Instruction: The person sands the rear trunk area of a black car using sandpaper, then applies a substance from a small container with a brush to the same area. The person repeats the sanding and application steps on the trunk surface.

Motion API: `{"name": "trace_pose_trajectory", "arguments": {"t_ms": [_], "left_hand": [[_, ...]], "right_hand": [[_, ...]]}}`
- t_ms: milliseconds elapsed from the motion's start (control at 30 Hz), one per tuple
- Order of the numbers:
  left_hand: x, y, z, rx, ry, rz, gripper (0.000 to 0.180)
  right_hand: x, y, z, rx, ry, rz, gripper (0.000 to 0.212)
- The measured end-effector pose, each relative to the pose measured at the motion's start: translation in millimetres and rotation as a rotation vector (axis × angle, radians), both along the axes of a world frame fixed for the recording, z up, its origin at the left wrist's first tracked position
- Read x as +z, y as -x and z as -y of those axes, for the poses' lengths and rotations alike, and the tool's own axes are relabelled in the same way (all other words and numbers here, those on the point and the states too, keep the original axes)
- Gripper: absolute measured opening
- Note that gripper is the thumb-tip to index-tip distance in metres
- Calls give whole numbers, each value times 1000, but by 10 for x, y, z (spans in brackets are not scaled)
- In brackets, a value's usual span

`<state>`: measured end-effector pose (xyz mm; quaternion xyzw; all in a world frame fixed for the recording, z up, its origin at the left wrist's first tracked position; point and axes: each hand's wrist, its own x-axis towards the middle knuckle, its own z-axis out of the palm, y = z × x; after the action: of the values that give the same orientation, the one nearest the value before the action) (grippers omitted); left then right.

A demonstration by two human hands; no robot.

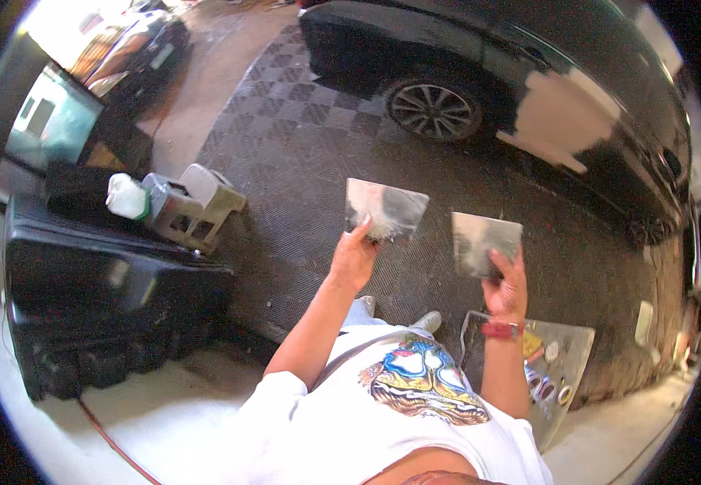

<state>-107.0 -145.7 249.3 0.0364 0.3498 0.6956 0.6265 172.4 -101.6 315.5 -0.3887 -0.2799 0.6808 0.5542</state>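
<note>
The left hand (354,260) pinches the left plate (397,208) by its near edge; the plate extends forward and right, long axis running crosswise. To its right, apart, the right plate (475,241) reaches forward and left from the right hand (509,293), which pinches its near right corner; it looks nearly square, its long axis unclear.

A thin, flat four-sided plate (396,207) is held up just above the centre of the frame, its top edge sloping down rightward, its face pale pinkish at left and smeared grey at right. Lower, right of centre, a similar second plate (473,242) is held apart from it, pale above, smudged dark grey below.
</note>
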Motion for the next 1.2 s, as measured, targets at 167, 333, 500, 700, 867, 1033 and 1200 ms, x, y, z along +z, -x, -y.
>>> {"name": "trace_pose_trajectory", "arguments": {"t_ms": [167, 333, 500, 700, 867, 1033, 1200], "left_hand": [[335, -328, -41, -44, -137, 7, 47], [259, -439, -13, -230, -114, -58, 63], [671, -626, 16, -456, -400, -64, 79], [701, -527, -46, -657, -155, -152, 83], [778, -602, -78, -494, -209, -764, 42], [880, -670, -69, -489, -153, -1114, 28], [1027, -769, -46, -447, -315, -1253, 27]], "right_hand": [[-8, 86, -32, 115, 78, 18, 55], [29, 244, -203, -13, 52, 80, 41], [9, 106, -260, -73, 2, 131, 42], [126, 83, -185, 227, -90, 166, 49], [23, 106, -215, -102, -244, 381, 47], [73, 256, -90, -120, -227, 495, 50], [300, 324, 34, 11, -348, 625, 48]]}}
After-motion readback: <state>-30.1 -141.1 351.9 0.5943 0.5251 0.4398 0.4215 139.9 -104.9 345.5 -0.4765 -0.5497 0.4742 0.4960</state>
